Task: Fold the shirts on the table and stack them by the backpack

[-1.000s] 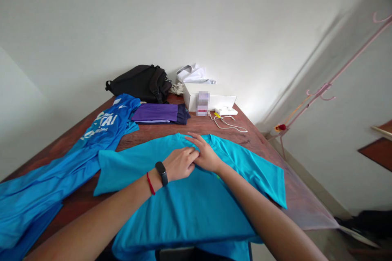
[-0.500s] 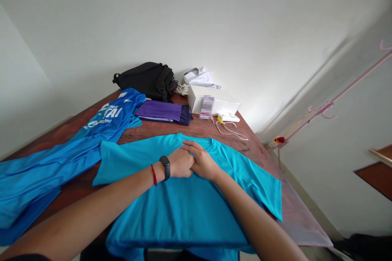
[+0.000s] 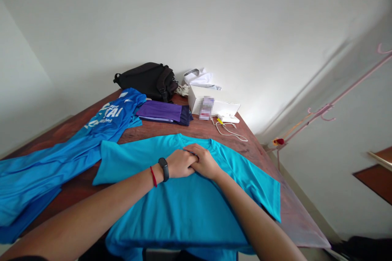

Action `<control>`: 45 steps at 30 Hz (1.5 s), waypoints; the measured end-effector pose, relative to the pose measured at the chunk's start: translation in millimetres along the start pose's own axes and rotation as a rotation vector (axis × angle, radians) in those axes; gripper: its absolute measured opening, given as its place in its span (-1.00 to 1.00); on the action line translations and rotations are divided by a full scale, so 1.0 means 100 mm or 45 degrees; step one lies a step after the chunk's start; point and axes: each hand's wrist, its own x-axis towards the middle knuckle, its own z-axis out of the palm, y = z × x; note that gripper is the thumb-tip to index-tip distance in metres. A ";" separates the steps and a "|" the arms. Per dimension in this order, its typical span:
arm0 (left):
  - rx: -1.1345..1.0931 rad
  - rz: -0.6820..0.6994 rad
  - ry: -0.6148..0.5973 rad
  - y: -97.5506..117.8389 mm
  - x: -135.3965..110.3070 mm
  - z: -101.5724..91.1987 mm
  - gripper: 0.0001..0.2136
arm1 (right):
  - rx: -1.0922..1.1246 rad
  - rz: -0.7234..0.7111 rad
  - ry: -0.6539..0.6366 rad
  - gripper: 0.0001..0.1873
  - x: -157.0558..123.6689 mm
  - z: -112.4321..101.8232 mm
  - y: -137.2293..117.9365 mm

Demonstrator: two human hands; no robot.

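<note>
A turquoise short-sleeved T-shirt [image 3: 180, 208] lies spread out before me, collar away from me, its lower hem hanging over the near table edge. Above its chest, just below the collar, my hands are clasped together. My left hand [image 3: 180, 164], with a black band and a red string at the wrist, is closed, its fingers partly hidden. Over its fingers curls my right hand [image 3: 206, 164], closed around it. No cloth shows pinched between them. To the left lies a blue printed jersey [image 3: 107, 120], loosely spread and wrinkled.
On the wooden table [image 3: 153, 130], folded purple and dark clothes [image 3: 162, 111] lie behind the T-shirt. Farther back are a black backpack [image 3: 143, 79], a white box [image 3: 193, 98], white cloth [image 3: 199, 76] and a white cable [image 3: 228, 132]. A pink hook rack [image 3: 324, 110] stands right.
My clasped hands have shifted very slightly, and the right fingers lie a little lower over the left hand. The T-shirt and other clothes stay in place.
</note>
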 end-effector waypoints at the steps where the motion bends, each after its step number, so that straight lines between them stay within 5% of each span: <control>1: -0.007 0.008 0.002 0.00 -0.01 -0.02 -0.92 | 0.014 0.018 0.029 -0.45 -0.01 -0.01 0.01; 13: -0.190 0.091 0.028 0.03 -0.03 -0.16 -0.58 | 0.061 0.032 0.184 -0.45 -0.03 -0.04 0.00; 24: -0.201 0.052 0.004 0.04 -0.03 -0.16 -0.70 | 0.046 0.046 0.189 -0.44 -0.04 -0.02 0.01; 32: -0.280 0.068 0.286 -0.07 -0.02 -0.05 -0.69 | 0.117 0.147 0.383 -0.64 -0.02 -0.03 0.07; 45: -0.148 -0.016 0.393 -0.16 -0.03 -0.01 -0.70 | 0.186 0.271 0.461 -0.78 -0.01 -0.02 0.11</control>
